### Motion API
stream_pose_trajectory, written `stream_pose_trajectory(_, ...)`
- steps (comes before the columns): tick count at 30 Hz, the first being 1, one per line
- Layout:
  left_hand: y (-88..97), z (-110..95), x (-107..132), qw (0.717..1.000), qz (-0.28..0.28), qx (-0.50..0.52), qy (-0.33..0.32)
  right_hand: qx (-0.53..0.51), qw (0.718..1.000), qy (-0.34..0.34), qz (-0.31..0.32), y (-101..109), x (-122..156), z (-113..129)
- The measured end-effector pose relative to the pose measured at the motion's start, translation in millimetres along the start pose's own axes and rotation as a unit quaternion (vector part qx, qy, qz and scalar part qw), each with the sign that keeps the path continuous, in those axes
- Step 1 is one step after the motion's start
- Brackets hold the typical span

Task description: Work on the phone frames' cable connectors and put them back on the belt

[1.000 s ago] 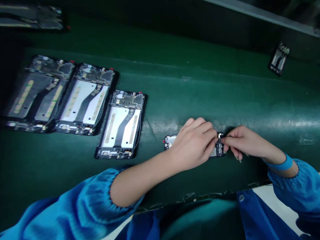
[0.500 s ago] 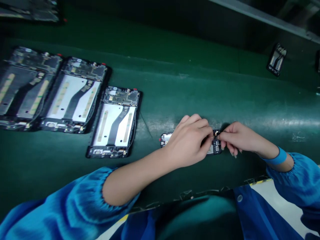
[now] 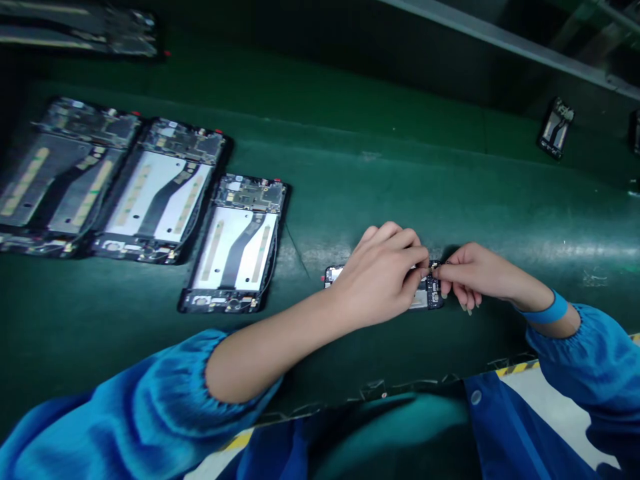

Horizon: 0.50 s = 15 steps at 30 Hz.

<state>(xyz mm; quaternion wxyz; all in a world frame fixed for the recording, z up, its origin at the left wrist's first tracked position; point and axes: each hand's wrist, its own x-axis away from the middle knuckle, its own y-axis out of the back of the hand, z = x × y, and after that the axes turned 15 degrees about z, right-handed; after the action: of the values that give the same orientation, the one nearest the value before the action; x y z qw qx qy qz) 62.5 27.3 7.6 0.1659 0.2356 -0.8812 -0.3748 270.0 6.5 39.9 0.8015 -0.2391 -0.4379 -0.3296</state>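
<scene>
An opened phone frame (image 3: 431, 293) lies crosswise on the green belt (image 3: 380, 180), mostly hidden under my left hand (image 3: 383, 277). That hand rests on the frame with its fingers curled down over it, fingertips at the frame's right end. My right hand (image 3: 467, 273) comes in from the right and pinches a tiny part at that same end, right against the left fingertips. What the pinch holds is too small to name. Both arms wear blue sleeves, and a blue band circles the right wrist (image 3: 550, 310).
Three opened phone frames lie side by side at left: the nearest (image 3: 235, 243), a middle one (image 3: 160, 190), a far one (image 3: 60, 177). Another frame (image 3: 556, 128) sits far right on the belt. Dark parts (image 3: 90, 30) lie at the top left. A metal rail (image 3: 500, 37) runs behind.
Both hands stay on the same phone frame, fingertips shifting slightly at its right end. The view has drifted a little, so the frames at left appear shifted.
</scene>
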Motion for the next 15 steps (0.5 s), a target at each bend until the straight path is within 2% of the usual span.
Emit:
stream_pose_trajectory(7,-0.2,1,-7,0.999,0.012,-0.044,-0.026,0.005,1.0,-0.014,0.009,0,2,4)
stream_pose_trajectory(9,-2.3,0,-9,0.998,0.008,-0.054,-0.024,0.014,1.0,-0.023,-0.005,-4,2,5)
stream_pose_trajectory(12,-6.4,-1,-10,0.997,-0.005,-0.07,-0.018,0.074,0.994,-0.019,-0.078,-12,2,5)
stream_pose_trajectory(15,-8.6,-1,-11,0.997,-0.033,-0.067,0.005,0.175,0.973,0.046,-0.145,-17,5,-2)
